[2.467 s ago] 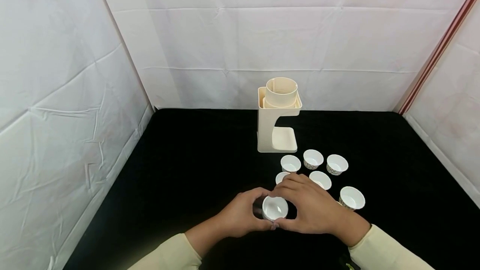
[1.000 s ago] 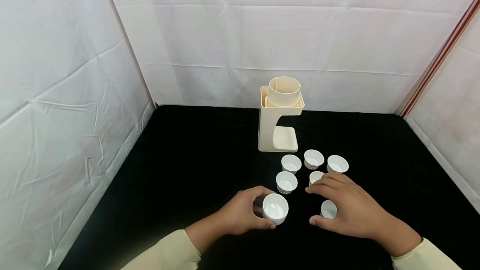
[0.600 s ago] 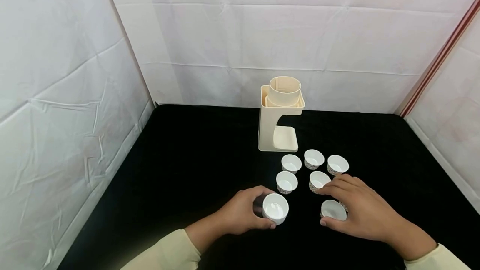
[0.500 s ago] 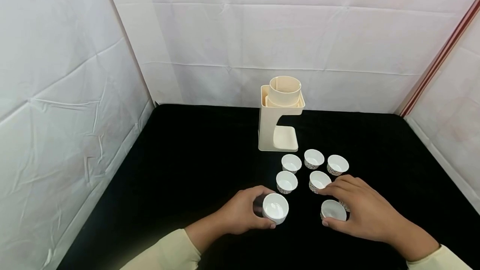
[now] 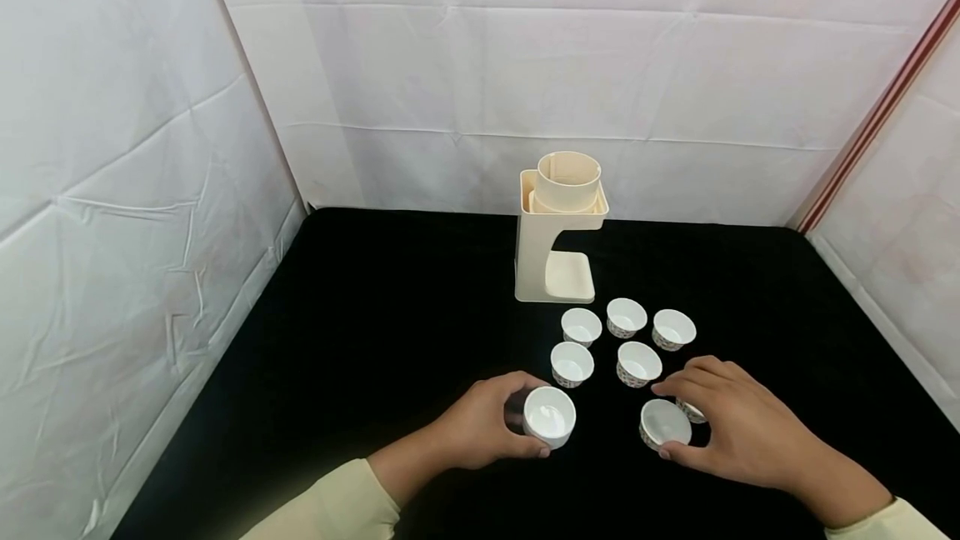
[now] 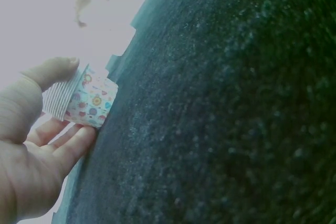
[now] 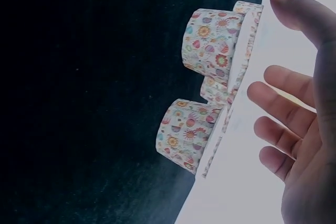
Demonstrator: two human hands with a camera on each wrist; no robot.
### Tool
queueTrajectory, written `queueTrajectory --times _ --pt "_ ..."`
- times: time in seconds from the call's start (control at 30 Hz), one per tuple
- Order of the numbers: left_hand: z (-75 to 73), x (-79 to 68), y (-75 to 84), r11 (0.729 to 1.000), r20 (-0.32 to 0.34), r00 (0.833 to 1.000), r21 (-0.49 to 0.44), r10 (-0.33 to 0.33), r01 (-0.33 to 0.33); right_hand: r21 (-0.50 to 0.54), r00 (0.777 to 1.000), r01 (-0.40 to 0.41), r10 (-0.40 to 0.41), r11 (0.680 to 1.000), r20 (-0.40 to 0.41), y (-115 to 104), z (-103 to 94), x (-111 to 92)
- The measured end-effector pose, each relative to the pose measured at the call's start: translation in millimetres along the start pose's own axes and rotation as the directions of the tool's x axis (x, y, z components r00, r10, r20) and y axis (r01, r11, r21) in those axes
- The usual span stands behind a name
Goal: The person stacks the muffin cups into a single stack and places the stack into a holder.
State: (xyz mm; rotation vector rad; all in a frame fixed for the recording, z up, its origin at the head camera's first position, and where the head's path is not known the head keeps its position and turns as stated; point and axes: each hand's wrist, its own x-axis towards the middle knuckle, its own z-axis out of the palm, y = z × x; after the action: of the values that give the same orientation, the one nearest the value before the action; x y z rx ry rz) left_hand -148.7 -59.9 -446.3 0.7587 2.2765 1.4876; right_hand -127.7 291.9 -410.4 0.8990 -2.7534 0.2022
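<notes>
My left hand (image 5: 491, 423) grips a nested stack of white paper baking cups (image 5: 550, 415) near the table's front. In the left wrist view, thumb and fingers pinch the stack (image 6: 84, 98), its ribbed rims layered above a colourful printed side. The right hand (image 5: 738, 427) hovers with thumb and fingers spread around the right side of a single baking cup (image 5: 665, 423). The right wrist view shows nothing between those fingers; printed cups (image 7: 212, 45) stand beside the hand. Another cup (image 5: 692, 412) is partly hidden behind the right hand.
Several more baking cups stand upright in loose rows, among them a middle one (image 5: 639, 362) and a left one (image 5: 572, 363). Behind them is a cream stand (image 5: 532, 257) with a round holder on top and a square base tray. White cloth walls (image 5: 465, 82) enclose the black table (image 5: 375, 298).
My right hand has left the stack and moved right, then drawn back slightly from the front cup, uncovering cups behind. The left hand still grips the stack in the same place.
</notes>
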Motion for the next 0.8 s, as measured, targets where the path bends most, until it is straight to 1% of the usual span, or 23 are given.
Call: queueTrajectory --times 0.23,0.53,0.8 --pt "0.0 -0.6 1.4 1.000 -0.003 1.000 -0.002 -0.003 0.003 0.001 0.999 -0.024 0.024 1.000 0.038 -0.2 2.0 -1.5" --pt "-1.0 -0.5 0.2 1.000 0.006 1.000 0.005 0.013 -0.013 0.002 0.999 -0.031 0.031 1.000 0.043 0.8 7.3 -1.9" --pt "-0.9 -0.6 -0.1 1.000 0.004 1.000 -0.002 0.010 -0.010 0.008 0.998 -0.027 0.026 1.000 0.051 1.6 11.4 -3.3"
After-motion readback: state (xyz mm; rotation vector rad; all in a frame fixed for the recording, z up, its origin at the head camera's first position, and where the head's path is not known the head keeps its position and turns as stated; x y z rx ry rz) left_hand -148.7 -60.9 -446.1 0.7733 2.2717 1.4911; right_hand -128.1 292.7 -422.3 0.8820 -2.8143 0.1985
